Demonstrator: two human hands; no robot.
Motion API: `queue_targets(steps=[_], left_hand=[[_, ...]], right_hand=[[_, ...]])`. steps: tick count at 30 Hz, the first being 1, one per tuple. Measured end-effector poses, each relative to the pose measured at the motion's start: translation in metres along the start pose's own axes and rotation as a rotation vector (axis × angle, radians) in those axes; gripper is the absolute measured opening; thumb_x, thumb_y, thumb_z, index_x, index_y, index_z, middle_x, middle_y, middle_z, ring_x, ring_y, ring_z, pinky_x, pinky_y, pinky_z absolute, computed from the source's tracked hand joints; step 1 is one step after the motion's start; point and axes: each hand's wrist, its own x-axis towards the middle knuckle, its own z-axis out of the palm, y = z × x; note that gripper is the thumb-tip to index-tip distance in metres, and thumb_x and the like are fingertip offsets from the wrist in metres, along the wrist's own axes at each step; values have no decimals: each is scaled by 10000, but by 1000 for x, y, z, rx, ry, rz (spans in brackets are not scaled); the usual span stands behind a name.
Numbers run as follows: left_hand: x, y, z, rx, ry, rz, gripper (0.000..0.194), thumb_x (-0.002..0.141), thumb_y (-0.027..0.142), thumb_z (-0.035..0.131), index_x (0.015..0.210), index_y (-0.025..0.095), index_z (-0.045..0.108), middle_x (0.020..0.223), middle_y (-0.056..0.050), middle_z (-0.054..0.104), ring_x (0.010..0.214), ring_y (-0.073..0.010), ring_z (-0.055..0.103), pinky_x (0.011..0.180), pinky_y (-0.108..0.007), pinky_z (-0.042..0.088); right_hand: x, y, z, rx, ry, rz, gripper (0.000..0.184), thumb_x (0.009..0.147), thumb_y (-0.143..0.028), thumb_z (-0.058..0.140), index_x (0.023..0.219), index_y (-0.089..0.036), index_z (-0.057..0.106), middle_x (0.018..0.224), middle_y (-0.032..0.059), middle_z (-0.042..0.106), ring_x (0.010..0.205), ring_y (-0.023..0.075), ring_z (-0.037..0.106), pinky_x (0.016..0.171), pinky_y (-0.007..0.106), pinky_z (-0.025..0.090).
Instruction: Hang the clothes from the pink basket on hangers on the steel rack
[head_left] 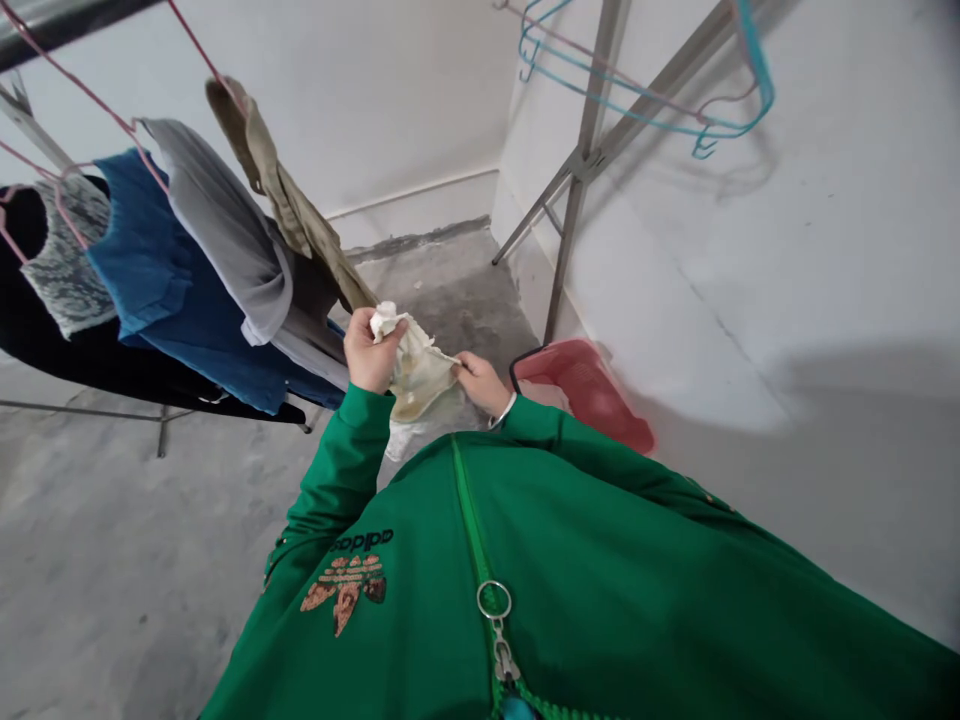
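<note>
A pale, cream-coloured cloth (421,372) is held in the air between the two hands, in front of the zipped green jacket (600,570). Its upper left part, white and crumpled, is bunched and gripped between the thumb and fingers of the left hand (369,352). Its right edge is pinched in the fingertips of the right hand (482,384), which is placed slightly lower in the view and a little apart from the left. Between the two grips the cloth is spread loosely, and yellowish patches are shown on it. A whiter, thinner-looking part is seen below, partly hidden by the jacket; whether it belongs to the same cloth cannot be told. A white band (504,412) is worn at the right wrist.

Just beyond the left hand, the lower end of a khaki garment (281,195) is seen; whether it is touched by the cloth cannot be told. A grey garment (217,215), a blue garment (154,250) and a patterned garment (75,270) are hung further left, on pink hangers (196,40) below a metal bar (52,32). On the right, a red basket (604,390) is set near the right hand, close to the wall (810,270), with something pale inside that cannot be made out. Above it, blue hangers (763,85) are hung beside a crossed metal frame (585,166)
</note>
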Motion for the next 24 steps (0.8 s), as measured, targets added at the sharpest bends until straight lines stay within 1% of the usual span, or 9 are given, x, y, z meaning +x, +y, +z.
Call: queue_targets(steps=[3,7,9,12,15,17,20,22,24], left_hand=[[6,1,-23,247,-33,-17,263,597,236,752,679,174,510,603,67,452,564,-80,401,559,-204,337],[0,-5,-49,566,-118,-17,163,578,160,737,606,168,577,604,44,410,594,-110,405,597,-238,346],[-8,-7,-53,549,-97,-80,91,586,107,681,616,175,628,669,11,453,701,-143,474,688,-257,396],[-23,-11,-49,292,-73,-338,128,581,115,628,669,189,684,768,-23,562,850,-167,532,811,-270,426],[-37,-20,-40,162,-161,-395,127,574,249,649,659,164,690,735,-39,645,744,-170,578,713,-281,461],[-45,-25,-32,95,-213,-426,252,574,385,668,652,146,673,602,-25,623,565,-150,547,576,-275,449],[-60,-29,-19,-132,-242,-614,425,546,509,749,708,124,671,549,-27,625,535,-175,592,560,-292,472],[-69,-27,-9,-303,-231,-775,486,502,522,818,722,115,671,570,-46,652,620,-222,652,626,-323,509],[-75,-23,-1,-391,-242,-867,502,483,516,850,708,106,669,585,-66,668,692,-258,680,678,-348,528]], right_hand=[[15,-9,-35,101,243,-63,239,802,-411,427,703,-195,453,649,-26,418,652,122,414,635,254,339],[24,-28,-67,135,337,-125,230,824,-402,451,725,-195,463,651,-32,399,634,114,383,621,249,318],[26,-35,-70,130,300,-171,227,823,-399,462,725,-194,465,658,-30,406,638,114,388,625,251,322],[31,-40,-68,80,182,-210,253,809,-415,468,691,-192,456,634,-31,405,629,115,395,618,253,323],[42,-36,-70,15,78,-212,281,799,-432,448,659,-189,445,610,-33,405,615,115,398,606,255,323],[52,-31,-77,-25,59,-211,280,796,-424,433,647,-187,441,604,-33,410,610,114,401,604,255,326],[64,-24,-92,-127,9,-219,252,803,-379,429,647,-182,450,598,-32,431,614,114,419,613,251,339],[70,-24,-104,-237,-127,-239,212,803,-337,455,669,-176,489,610,-25,475,616,115,443,615,246,358],[77,-32,-119,-351,-285,-321,157,789,-308,510,725,-170,548,684,1,555,650,126,491,643,254,399]])
